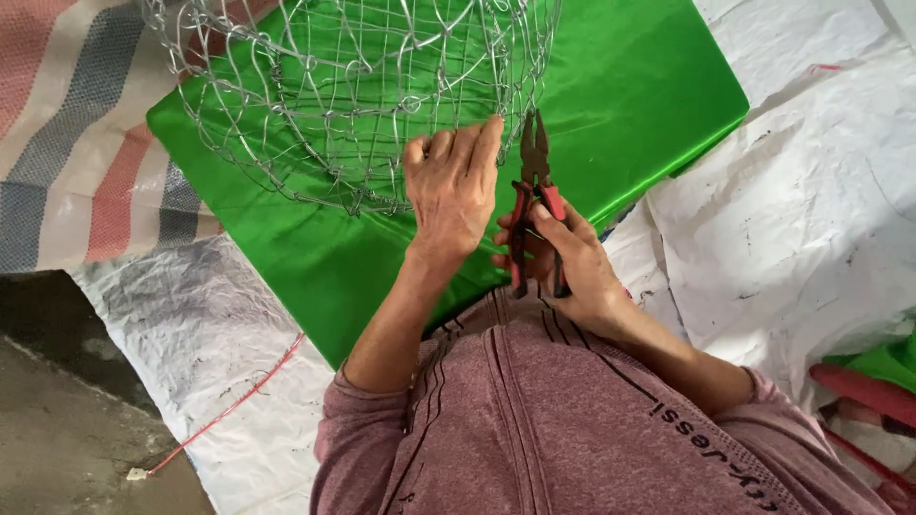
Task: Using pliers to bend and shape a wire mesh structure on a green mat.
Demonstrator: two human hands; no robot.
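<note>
Seen from above, a person in a mauve long-sleeved top works on a round wire mesh basket (353,95) that rests on a shiny green sheet (649,86) spread over white sacking on the floor. The left hand (451,186) lies on the basket's near edge, its fingers (482,143) pressed together and curled over the wire. The right hand (563,257) grips red-handled pliers (532,205), fingers wrapped around the handles, the tips almost shut just beside the left fingertips. With the pliers so close, a slip could likely pinch a finger, or a loose wire end could spring and scratch.
</note>
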